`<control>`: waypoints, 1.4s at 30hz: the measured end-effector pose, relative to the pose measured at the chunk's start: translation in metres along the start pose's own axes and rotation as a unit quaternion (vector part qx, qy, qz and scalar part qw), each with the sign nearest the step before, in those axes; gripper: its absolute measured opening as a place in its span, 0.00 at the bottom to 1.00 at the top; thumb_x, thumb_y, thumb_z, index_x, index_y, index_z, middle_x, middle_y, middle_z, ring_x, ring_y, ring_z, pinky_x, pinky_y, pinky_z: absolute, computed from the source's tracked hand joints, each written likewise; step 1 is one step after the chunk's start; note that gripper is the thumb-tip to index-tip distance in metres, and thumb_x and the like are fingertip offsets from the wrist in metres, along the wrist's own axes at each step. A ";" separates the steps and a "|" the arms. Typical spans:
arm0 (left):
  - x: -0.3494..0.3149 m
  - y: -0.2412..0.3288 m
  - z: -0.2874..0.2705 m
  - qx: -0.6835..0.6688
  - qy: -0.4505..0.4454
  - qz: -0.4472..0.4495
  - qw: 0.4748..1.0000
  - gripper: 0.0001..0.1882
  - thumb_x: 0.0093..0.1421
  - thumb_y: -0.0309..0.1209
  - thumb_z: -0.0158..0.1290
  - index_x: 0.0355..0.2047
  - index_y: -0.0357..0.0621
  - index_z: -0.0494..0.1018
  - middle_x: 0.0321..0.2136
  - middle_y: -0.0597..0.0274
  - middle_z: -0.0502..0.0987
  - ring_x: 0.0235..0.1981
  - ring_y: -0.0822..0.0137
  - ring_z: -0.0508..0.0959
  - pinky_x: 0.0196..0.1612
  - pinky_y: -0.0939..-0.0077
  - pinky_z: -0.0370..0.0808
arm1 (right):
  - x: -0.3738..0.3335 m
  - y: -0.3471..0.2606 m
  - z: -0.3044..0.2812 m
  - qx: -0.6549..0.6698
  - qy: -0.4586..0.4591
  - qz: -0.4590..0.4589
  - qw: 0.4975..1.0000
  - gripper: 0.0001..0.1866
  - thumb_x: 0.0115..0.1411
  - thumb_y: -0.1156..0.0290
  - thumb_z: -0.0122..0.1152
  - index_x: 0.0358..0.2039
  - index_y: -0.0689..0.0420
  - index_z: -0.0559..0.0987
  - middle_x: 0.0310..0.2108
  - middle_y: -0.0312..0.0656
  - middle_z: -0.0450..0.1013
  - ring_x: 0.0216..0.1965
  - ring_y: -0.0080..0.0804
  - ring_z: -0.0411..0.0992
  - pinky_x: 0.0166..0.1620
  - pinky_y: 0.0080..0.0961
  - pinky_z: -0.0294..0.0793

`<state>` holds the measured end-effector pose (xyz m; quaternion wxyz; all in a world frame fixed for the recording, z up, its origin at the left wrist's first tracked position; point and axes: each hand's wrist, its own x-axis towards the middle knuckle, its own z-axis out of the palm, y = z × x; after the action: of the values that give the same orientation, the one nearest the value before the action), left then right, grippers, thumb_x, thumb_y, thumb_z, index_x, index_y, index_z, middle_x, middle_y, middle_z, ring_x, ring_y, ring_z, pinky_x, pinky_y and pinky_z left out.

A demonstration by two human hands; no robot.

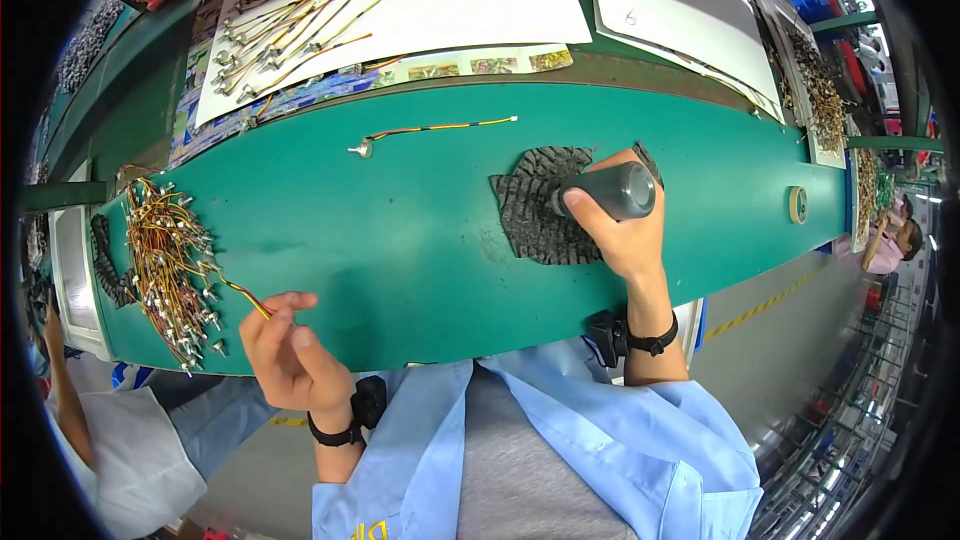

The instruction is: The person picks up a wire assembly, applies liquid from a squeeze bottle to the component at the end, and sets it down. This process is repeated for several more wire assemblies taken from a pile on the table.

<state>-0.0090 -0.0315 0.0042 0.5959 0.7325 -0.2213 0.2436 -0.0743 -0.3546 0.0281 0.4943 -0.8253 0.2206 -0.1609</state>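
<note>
Blue jacket (610,460) fronts the green bench (400,240). Left hand (290,365): fingers pinch a wire (245,295) beside a tangled bundle (165,260). Right hand (632,245): fingers wrap a dark bottle (615,192), partly hiding black cloth (530,210); tape roll (793,205) farther right.

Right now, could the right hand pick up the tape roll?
Probably not: the right hand is wrapped around a dark bottle, so it isn't free to grasp, though nothing seems to block the way to the tape roll.
</note>
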 end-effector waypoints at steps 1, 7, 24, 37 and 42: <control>0.000 0.004 0.001 0.016 -0.017 0.019 1.000 0.12 0.61 0.19 0.46 0.45 0.34 0.71 0.40 0.45 0.72 0.33 0.57 0.76 0.34 0.65 0.78 | 0.000 0.003 0.000 0.028 -0.011 0.019 0.999 0.15 0.48 0.66 0.72 0.29 0.60 0.76 0.24 0.33 0.73 0.26 0.18 0.68 0.30 0.18 0.68; 0.002 0.007 0.001 0.046 -0.045 0.061 0.996 0.12 0.61 0.20 0.46 0.45 0.35 0.70 0.40 0.44 0.72 0.32 0.55 0.77 0.31 0.65 0.79 | 0.002 0.016 -0.002 0.133 -0.065 0.035 0.988 0.18 0.49 0.61 0.68 0.33 0.61 0.76 0.28 0.37 0.74 0.27 0.18 0.68 0.29 0.16 0.65; 0.033 0.015 -0.006 -0.061 0.082 -0.060 0.993 0.11 0.62 0.19 0.48 0.46 0.37 0.69 0.41 0.43 0.76 0.34 0.58 0.79 0.37 0.68 0.78 | -0.001 0.045 -0.009 0.251 -0.049 0.054 0.965 0.19 0.60 0.57 0.58 0.39 0.62 0.74 0.33 0.43 0.76 0.28 0.20 0.70 0.26 0.10 0.61; 0.025 0.023 0.004 -0.297 -0.041 -0.347 0.889 0.13 0.62 0.18 0.50 0.47 0.34 0.69 0.42 0.48 0.78 0.39 0.63 0.81 0.42 0.72 0.78 | -0.011 -0.008 0.013 0.440 0.028 -0.063 0.896 0.31 0.54 0.48 0.65 0.43 0.62 0.68 0.29 0.41 0.71 0.31 0.31 0.74 0.56 0.55 0.71; 0.021 0.042 0.023 -0.230 -0.110 -0.314 0.915 0.12 0.61 0.18 0.53 0.46 0.33 0.71 0.40 0.49 0.79 0.38 0.65 0.81 0.42 0.73 0.78 | -0.028 -0.057 0.057 0.514 -0.138 -0.025 0.846 0.40 0.46 0.39 0.71 0.44 0.58 0.64 0.32 0.40 0.70 0.35 0.34 0.75 0.45 0.47 0.78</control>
<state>-0.0163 -0.0628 0.0455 0.7659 0.6288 -0.0942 -0.0954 -0.0590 -0.2741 0.0511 0.8687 -0.4724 0.0154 -0.1481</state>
